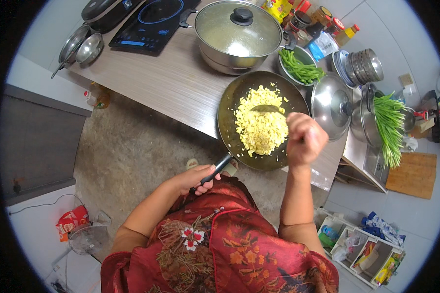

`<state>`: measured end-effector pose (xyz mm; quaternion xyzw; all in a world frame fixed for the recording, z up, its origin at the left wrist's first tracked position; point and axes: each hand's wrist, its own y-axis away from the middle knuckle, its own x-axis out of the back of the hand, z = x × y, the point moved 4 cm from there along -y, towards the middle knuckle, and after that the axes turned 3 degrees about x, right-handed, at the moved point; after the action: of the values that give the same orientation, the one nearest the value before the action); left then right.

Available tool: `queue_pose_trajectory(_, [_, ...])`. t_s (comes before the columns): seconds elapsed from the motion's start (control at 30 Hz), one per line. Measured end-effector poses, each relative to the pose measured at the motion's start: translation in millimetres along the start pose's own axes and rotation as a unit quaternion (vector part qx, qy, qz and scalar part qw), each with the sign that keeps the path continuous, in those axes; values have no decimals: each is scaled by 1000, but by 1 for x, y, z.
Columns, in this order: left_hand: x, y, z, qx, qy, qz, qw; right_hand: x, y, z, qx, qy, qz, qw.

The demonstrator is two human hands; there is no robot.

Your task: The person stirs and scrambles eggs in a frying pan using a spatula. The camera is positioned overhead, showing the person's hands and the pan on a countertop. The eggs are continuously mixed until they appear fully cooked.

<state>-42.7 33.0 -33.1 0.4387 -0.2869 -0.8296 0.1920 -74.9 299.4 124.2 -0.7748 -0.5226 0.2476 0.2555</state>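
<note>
My left hand (201,178) is wrapped around the black handle (217,169) of a dark frying pan (228,110), which sits at the counter's front edge. Chopped yellow scrambled egg (262,133) is heaped in the middle of the pan. Above the pan's right side, my right hand (305,138) is closed on a utensil, probably a metal spoon or turner (266,108). Its blade rests among the egg pieces, and its handle is mostly hidden by my fist.
Behind the pan stands a large lidded steel pot (227,60). A bowl of green beans (302,67), a domed steel lid (332,110) and a pot with long green chives (388,128) are at the right. An induction cooktop (146,31) lies back left.
</note>
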Motion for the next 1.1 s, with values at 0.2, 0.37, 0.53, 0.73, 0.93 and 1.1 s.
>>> queue_pose_trajectory(0.2, [-1, 0, 0, 5, -7, -2, 1000, -1, -2, -14, 34, 1, 16, 999])
queue_pose_trajectory(0.37, [2, -3, 0, 3, -8, -5, 1000, -5, 3, -1, -14, 25, -5, 1000])
queue_pose_trajectory(0.53, [0, 0, 0, 1, -14, 1, 1000, -7, 2, -8, 0, 33, -5, 999])
queue_pose_trajectory(0.73, [2, -1, 0, -4, -9, -4, 1000, -4, -2, -13, 20, 16, -2, 1000])
queue_pose_trajectory(0.93, [0, 0, 0, -1, -14, -2, 1000, -9, 4, -5, -12, 34, -20, 999])
queue_pose_trajectory(1.1, [2, -1, 1, -2, -12, -3, 1000, -8, -1, -14, 30, 42, -19, 998])
